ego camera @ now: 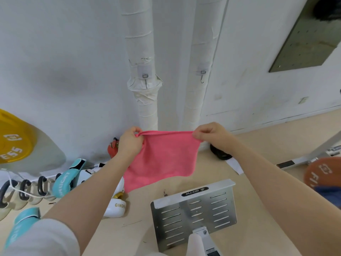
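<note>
Pink square terry cloth (162, 159) is hanging in the air, spread open by its top edge, in front of the white wall and above the beige floor (262, 145). The top edge is running taut and slightly rolled from one grip to the other. The rest is hanging free below it, with the lower left corner drooping lowest.

Left grip (130, 143), a bare hand, is pinching the cloth's upper left corner, fingers curled, fabric bunching at the thumb. Right grip (212, 134), also bare, is pinching the upper right corner between thumb and curled fingers. Both grips are clamped on the cloth, so it is lying between them and below them. Both forearms are reaching forward from the bottom of the view.

Outward:
- Two white tape-wrapped upright pipes (145, 100) are standing against the wall directly behind the cloth.
- A red object (113, 148) is showing partly behind the left grip; cannot tell what it is.
- A black object (220, 154) is lying at the wall's foot, just right of the right grip.
- A silver slotted metal plate (195, 213) is sitting below the cloth, nearer the camera.
- On the left floor are lying a white boxing glove with gold lettering (115, 207), a teal boxing glove (64, 183) and a row of black-handled kettlebells (24, 189).
- A yellow weight plate (13, 139) is leaning on the wall.
- An orange-brown weight plate (321, 174) is lying at far right.
</note>
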The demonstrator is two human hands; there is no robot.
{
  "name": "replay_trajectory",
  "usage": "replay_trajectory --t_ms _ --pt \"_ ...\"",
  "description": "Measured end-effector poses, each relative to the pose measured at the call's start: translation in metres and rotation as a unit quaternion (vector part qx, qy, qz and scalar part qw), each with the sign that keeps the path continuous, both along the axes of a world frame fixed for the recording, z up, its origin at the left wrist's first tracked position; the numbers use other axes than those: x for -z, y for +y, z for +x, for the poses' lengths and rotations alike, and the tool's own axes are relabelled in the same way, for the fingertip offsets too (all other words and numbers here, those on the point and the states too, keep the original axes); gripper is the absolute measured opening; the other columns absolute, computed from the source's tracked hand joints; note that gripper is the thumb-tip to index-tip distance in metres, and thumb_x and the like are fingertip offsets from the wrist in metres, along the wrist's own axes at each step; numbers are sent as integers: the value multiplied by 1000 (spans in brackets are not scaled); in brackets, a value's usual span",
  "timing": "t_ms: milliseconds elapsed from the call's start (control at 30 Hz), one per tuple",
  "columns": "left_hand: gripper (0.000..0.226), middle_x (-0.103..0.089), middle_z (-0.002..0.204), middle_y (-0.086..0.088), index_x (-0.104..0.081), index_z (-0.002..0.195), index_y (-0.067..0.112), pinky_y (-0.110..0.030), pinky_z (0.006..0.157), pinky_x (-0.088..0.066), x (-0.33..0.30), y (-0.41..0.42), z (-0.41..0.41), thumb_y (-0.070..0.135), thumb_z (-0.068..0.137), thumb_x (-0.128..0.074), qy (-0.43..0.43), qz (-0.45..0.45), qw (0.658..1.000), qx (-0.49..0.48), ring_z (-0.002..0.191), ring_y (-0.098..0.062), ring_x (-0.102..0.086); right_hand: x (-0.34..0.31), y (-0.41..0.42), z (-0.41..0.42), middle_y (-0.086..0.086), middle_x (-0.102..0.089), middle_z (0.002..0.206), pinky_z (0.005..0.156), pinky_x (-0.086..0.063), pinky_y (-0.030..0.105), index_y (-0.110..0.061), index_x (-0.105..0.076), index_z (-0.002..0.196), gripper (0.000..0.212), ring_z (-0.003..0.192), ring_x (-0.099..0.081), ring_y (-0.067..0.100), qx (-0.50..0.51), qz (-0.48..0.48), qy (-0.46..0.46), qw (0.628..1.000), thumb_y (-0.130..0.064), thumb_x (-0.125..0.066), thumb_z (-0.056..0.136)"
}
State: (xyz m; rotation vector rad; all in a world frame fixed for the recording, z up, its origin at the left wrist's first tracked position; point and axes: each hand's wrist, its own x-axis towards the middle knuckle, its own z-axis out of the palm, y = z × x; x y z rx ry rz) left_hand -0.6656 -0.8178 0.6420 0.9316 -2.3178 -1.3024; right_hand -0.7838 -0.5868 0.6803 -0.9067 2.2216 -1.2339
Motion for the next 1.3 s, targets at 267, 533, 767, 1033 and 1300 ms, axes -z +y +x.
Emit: replay_trajectory --t_ms 267,533,767,1033,1300 --pt "13 -63 69 1 -68 75 29 -19 64 -45 -3 2 10 17 82 -69 -6 109 985 135 62 -12 -57 0 20 -18 -1 -53 56 50 -45 18 -15 -53 77 18 50 -48 10 116 -220 -231 941 -6 -52 92" --pt "20 -71 64 1 -70 74 13 -20 58 -56 -14 2 8 11 88 -56 -25 333 920 205 57 -11 -65 3 20 -18 -4 -45 57 53 -36 26 -20 -51 65 27 57 -42 14 228 -321 -362 845 -1 -42 82" --pt "47 -67 85 -5 -65 96 12 -28 54 -57 -5 -10 -3 56 82 -55 -8 480 877 -15 62 -15 -67 7 25 -19 0 -47 61 54 -42 25 -18 -54 72 21 51 -48 14 304 -326 -407 797 -5 -45 85" --pt "19 -65 91 -13 -62 97 1 -29 65 -59 -12 -12 -5 15 90 -51 75 571 816 37 72 -18 -69 11 32 -25 4 -52 70 65 -47 31 -14 -61 80 15 61 -49 19 382 -339 -407 757 -6 -49 83" --pt "12 -71 72 -2 -62 97 6 -23 57 -56 -8 -10 0 5 92 -51 -23 393 918 53 63 -11 -67 15 45 -31 3 -52 73 58 -37 27 -14 -59 74 24 65 -47 16 287 -229 -305 879 -3 -41 86"
